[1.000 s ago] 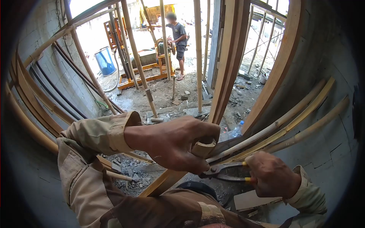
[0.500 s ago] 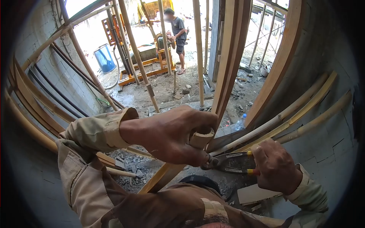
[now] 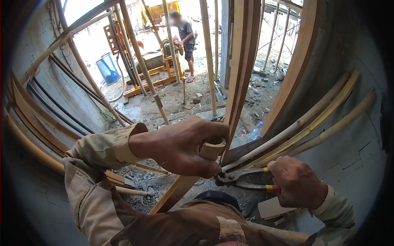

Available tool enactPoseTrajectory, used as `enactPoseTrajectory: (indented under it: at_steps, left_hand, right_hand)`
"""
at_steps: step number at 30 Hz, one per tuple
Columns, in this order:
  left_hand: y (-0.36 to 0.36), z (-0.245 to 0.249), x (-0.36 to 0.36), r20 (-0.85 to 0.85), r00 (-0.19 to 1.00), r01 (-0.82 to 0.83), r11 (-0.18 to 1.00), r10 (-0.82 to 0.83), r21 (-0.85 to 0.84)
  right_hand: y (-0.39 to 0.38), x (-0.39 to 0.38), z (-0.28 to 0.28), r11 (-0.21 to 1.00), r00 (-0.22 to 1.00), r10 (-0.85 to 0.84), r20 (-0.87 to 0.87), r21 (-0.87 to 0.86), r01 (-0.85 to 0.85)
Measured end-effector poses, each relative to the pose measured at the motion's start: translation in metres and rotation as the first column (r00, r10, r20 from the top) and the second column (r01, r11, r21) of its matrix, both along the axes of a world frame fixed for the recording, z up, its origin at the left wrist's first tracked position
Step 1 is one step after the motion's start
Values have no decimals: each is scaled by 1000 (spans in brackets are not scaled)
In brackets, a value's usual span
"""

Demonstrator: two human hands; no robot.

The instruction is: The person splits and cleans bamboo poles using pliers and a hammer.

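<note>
My left hand (image 3: 180, 146) is closed around the cut top end of a pale pole (image 3: 211, 151), which looks like wood or bamboo; its lower length is hidden behind the hand. In my right hand (image 3: 296, 180) are pliers (image 3: 242, 179) with dark handles and yellow and red grip ends. Their handles stand a little apart, and the jaws sit just beside my left thumb tip. What the jaws touch is too small to tell.
Upright bamboo poles (image 3: 208, 57) and a timber post (image 3: 242, 61) stand ahead. Bamboo lengths (image 3: 312, 119) lean along the right wall. Outside, a person (image 3: 186, 37) stands at an orange-framed machine (image 3: 154, 76) near a blue drum (image 3: 108, 69). Rubble and a plastic bottle (image 3: 257, 130) lie on the ground.
The view has shifted slightly, so the background sits further left. The pliers have turned a little in my right hand, with the jaws still by my left thumb. Both grips are kept.
</note>
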State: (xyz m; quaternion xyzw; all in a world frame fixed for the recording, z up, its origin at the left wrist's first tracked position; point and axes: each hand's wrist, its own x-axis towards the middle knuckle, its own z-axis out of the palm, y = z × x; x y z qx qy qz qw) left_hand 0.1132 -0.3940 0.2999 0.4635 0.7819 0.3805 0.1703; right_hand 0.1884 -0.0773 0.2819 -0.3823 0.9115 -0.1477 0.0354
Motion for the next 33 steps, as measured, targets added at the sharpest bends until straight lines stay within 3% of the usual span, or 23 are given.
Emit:
enactPoseTrajectory:
  at_steps: [1, 2, 5, 6, 7, 9, 11, 13, 14, 17, 18, 19, 20, 21, 23, 24, 25, 26, 27, 29, 30, 32, 33]
  left_hand:
    - [2, 0, 3, 4, 1000, -2, 1000, 2, 3]
    - [5, 3, 6, 34, 995, 97, 995, -99, 34]
    - [4, 6, 5, 27, 975, 218, 972, -221, 88]
    - [2, 8, 6, 17, 987, 160, 987, -161, 24]
    - [2, 12, 5, -13, 995, 98, 994, -99, -38]
    - [4, 9, 6, -39, 997, 61, 998, -61, -22]
    - [5, 7, 2, -88, 996, 25, 1000, -24, 4]
    - [6, 1, 3, 8, 994, 110, 988, -111, 113]
    - [5, 2, 6, 11, 993, 117, 987, -119, 107]
    - [4, 10, 12, 121, 975, 175, 981, -185, 88]
    - [1, 11, 10, 48, 990, 134, 990, -136, 45]
    - [-1, 12, 8, -34, 995, 89, 996, -88, 5]
    - [-4, 11, 9, -51, 999, -3, 998, 0, -57]
    - [-6, 9, 9, -24, 999, -35, 997, 33, -64]
    - [-10, 7, 7, 2, 999, -34, 998, 34, -48]
    - [-10, 6, 8, 37, 998, -46, 998, 45, 37]
    - [-7, 15, 10, 128, 992, -13, 999, 17, -35]
    - [-6, 14, 14, 96, 994, 59, 998, -57, -22]
    - [-6, 16, 13, 35, 991, 133, 991, -133, -11]
    - [-14, 15, 17, 143, 989, -30, 1000, 29, 4]
    - [-24, 17, 17, 236, 955, -182, 983, 180, -16]
    - [-101, 16, -11, 231, 829, -552, 812, 509, 190]
    - [-139, 15, -25, 250, 729, -684, 666, 637, 297]
  right_hand:
    - [7, -2, 2, 990, 917, 117, 380, -118, -78]
    - [15, -11, -3, 970, 597, 240, 766, -207, -123]
    - [20, -8, 1, 978, 589, 210, 780, -172, -120]
    - [13, 3, -1, 984, 850, 142, 507, -168, -64]
    - [10, 4, -1, 984, 854, 141, 501, -170, -63]
    - [4, 9, -6, 993, 920, -45, -390, 83, 83]
    - [6, 6, -8, 995, 906, -64, -417, 46, 91]
    - [17, 1, -1, 985, 898, 150, 413, -145, -97]
    - [24, -8, -10, 945, 580, 319, 750, -295, -138]
    - [23, -11, -1, 970, 588, 243, 772, -197, -142]
    - [17, -1, -3, 976, 862, 182, 473, -191, -102]
    - [15, -2, -4, 976, 860, 181, 478, -194, -98]
    - [10, -2, -5, 998, 999, 54, 0, -32, -54]
    - [6, 1, -8, 994, 880, -13, -475, 89, 63]
    - [4, -4, -9, 998, 872, -11, -489, 55, 43]
    - [9, -8, -4, 996, 996, 78, 42, -51, -76]
    - [14, -12, -3, 973, 803, 210, 559, -201, -115]
    - [16, -20, -8, 928, 518, 365, 773, -346, -138]
    - [14, -18, -4, 928, 517, 366, 774, -344, -142]
    - [11, -3, 4, 981, 818, 162, 551, -183, -71]
    - [23, -4, -19, 984, 990, 143, -21, -103, -144]
    - [73, -13, -52, 918, 717, -269, -643, 53, 392]
    - [116, -32, -84, 872, 720, -468, -512, -137, 469]
